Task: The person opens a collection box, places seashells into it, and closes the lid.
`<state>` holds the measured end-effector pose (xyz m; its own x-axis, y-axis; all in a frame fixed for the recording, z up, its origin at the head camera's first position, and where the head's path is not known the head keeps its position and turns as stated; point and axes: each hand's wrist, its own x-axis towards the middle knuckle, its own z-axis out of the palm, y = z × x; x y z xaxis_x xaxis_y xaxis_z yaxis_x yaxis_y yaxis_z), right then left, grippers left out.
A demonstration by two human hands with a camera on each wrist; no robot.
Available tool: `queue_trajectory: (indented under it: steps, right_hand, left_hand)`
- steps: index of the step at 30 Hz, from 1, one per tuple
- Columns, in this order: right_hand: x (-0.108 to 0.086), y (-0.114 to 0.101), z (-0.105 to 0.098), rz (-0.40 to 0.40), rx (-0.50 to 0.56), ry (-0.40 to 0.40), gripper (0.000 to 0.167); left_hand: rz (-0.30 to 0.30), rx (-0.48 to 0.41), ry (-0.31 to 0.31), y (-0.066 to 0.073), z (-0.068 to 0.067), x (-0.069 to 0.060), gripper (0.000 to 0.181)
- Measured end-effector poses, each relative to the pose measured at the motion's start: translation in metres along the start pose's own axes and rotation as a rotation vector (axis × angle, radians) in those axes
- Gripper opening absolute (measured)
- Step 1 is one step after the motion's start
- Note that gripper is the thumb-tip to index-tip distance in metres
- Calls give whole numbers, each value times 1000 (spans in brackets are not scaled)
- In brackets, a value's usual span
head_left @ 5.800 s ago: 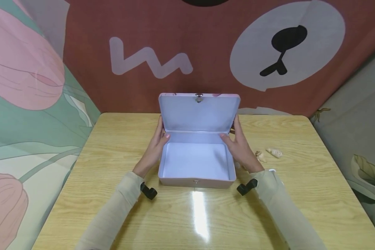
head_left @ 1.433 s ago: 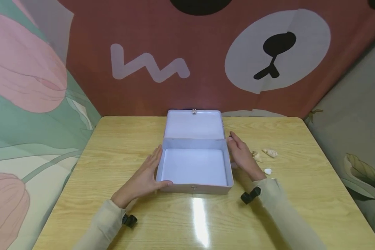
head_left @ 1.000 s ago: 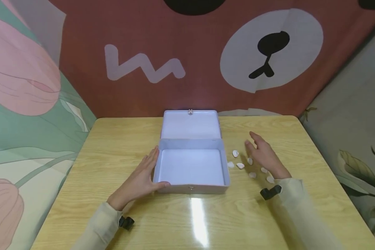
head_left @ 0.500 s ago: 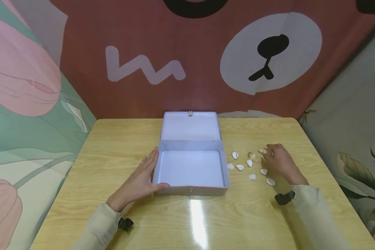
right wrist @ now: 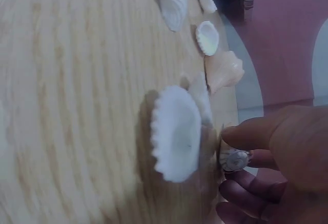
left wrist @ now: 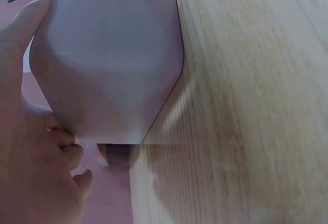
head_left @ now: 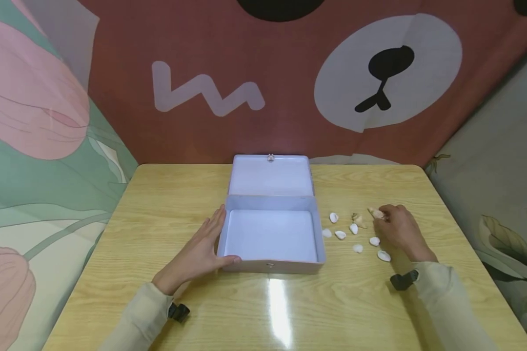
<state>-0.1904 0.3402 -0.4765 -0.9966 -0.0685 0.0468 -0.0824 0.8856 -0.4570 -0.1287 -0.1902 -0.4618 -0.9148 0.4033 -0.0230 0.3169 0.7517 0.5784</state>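
Observation:
An open, pale-lined tin box (head_left: 290, 266) stands on the table, its hinged lid (head_left: 270, 176) laid back. My left hand (head_left: 196, 257) rests against the box's left side, fingers spread along the wall and thumb at the front corner. The left wrist view shows the box's outer wall (left wrist: 113, 70) beside that hand. At the right, my right hand (head_left: 403, 233) pinches a pointed spiral seashell (head_left: 376, 213) low at the tabletop. In the right wrist view, thumb and fingers surround this spiral shell (right wrist: 234, 160); whether it is off the table I cannot tell.
Several small white shells, such as one at the front (head_left: 384, 256), lie between the box and my right hand. A tan conch-like shell (head_left: 358, 220) lies among them. The wooden table (head_left: 158, 204) ends at a red printed cloth (head_left: 281, 126) behind the box.
The right hand has left the box's right side, moved right over the scattered shells and taken hold of the spiral shell. The lid leans farther back, and the left hand has shifted toward the front corner.

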Motion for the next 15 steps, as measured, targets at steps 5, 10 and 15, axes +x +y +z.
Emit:
queue_trajectory:
  steps: [5, 10, 15]
  right_hand:
    - [1, 1, 3, 18, -10, 7, 42]
    - [3, -2, 4, 9, -4, 0, 43]
    - [5, -9, 5, -9, 17, 11, 43]
  left_hand:
    - [1, 1, -2, 1, 0, 0, 135]
    - [7, -2, -1, 2, -1, 0, 134]
    - [-2, -5, -6, 2, 0, 0, 135]
